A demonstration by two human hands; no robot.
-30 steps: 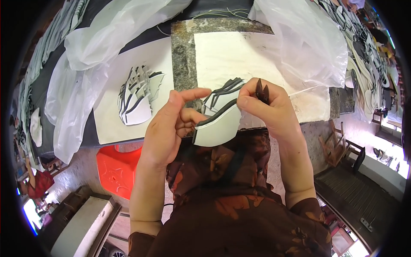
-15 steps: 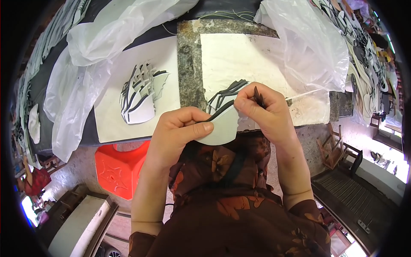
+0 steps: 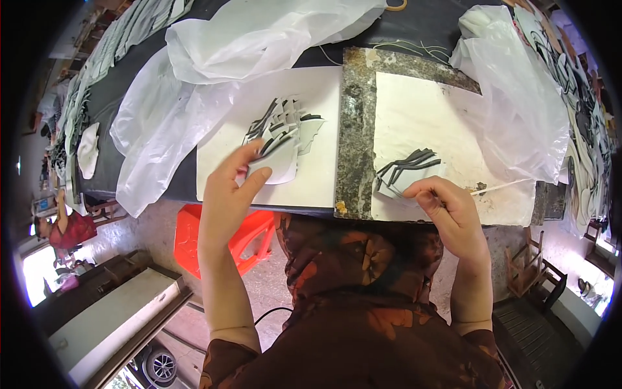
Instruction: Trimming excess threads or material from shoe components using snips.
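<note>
My left hand (image 3: 228, 185) is over the left pile of pale cut pieces with black edging (image 3: 278, 165). Its thumb and fingers stand apart at the front piece's left edge, slightly blurred; they look to be touching it. My right hand (image 3: 451, 212) is at the near right corner of a smaller pile of similar black-edged pieces (image 3: 396, 189). Its fingers are curled closed, fingertips against the pile; what they hold is hidden. The left pile lies fanned on a white sheet (image 3: 217, 175), the smaller one on a stained white sheet (image 3: 421, 107).
A mottled stone slab (image 3: 357, 129) shows between the sheets. Crumpled clear plastic (image 3: 162, 117) covers the table's left side, and a plastic bag (image 3: 518, 110) sits at right. Below the table edge stands a red plastic stool (image 3: 188, 240). More cut pieces hang along both far sides.
Both hands held one pale black-edged piece together before. They have parted: the left went to the left pile, the right down to the smaller pile. The view has shifted too.
</note>
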